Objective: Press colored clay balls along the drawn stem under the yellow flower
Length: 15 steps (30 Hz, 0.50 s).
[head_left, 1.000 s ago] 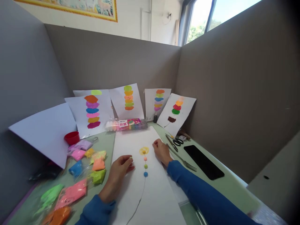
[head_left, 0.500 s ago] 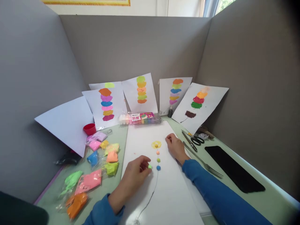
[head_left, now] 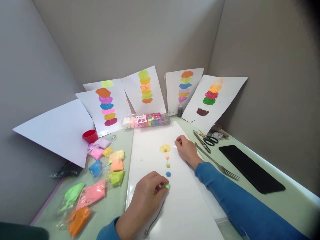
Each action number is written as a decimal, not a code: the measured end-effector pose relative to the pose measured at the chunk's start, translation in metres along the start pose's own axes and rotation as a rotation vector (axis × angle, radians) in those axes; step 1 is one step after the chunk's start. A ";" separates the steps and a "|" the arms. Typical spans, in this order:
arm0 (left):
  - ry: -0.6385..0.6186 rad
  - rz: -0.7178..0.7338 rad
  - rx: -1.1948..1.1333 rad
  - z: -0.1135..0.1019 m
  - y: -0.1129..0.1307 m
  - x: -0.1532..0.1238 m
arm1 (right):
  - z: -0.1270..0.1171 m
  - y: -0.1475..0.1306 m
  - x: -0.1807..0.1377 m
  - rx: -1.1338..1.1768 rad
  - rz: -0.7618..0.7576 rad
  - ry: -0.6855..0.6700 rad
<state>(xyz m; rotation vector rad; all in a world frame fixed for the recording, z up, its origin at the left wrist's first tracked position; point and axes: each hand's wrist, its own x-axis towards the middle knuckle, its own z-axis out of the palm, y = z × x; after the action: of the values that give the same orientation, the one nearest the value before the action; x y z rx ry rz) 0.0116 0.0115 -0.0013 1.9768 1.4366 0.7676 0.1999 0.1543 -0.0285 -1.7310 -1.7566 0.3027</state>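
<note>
A white sheet (head_left: 147,143) lies before me with a thin dark line (head_left: 160,210) running down it. Along the line sit a yellow ball (head_left: 165,150) on a yellow painted ring, a peach ball (head_left: 167,157), a lime ball (head_left: 168,165) and a blue ball (head_left: 168,174). My left hand (head_left: 150,191) pinches a small light-green clay ball (head_left: 167,186) between thumb and forefinger, at the line just below the blue ball. Beside the yellow ring my right hand (head_left: 186,150) rests on the sheet with fingers curled together; whatever they may hold is hidden.
Bagged clay (head_left: 91,193) in several colours and a red cup (head_left: 90,136) lie left. A clear pack of clay (head_left: 147,120) crosses the sheet's top. Painted cards (head_left: 146,108) lean behind. Scissors (head_left: 210,140), a fork (head_left: 220,166) and a black slab (head_left: 251,170) lie right.
My left hand has carried the light-green ball rightward and slightly down, from beside the blue ball onto the line below it. My right hand stays by the ring. The view has tilted down.
</note>
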 end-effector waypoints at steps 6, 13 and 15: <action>-0.004 0.018 0.040 0.002 -0.001 -0.002 | -0.001 -0.001 0.000 0.010 0.004 -0.004; -0.020 0.011 0.070 0.003 -0.003 -0.002 | 0.000 0.000 0.000 0.016 0.003 -0.001; -0.017 0.011 0.079 0.003 -0.002 -0.002 | 0.000 0.000 0.000 0.018 -0.004 -0.001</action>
<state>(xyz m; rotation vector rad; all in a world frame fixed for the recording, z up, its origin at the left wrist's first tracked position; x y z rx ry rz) 0.0122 0.0099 -0.0050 2.0476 1.4680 0.7066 0.2003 0.1547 -0.0286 -1.7144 -1.7532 0.3172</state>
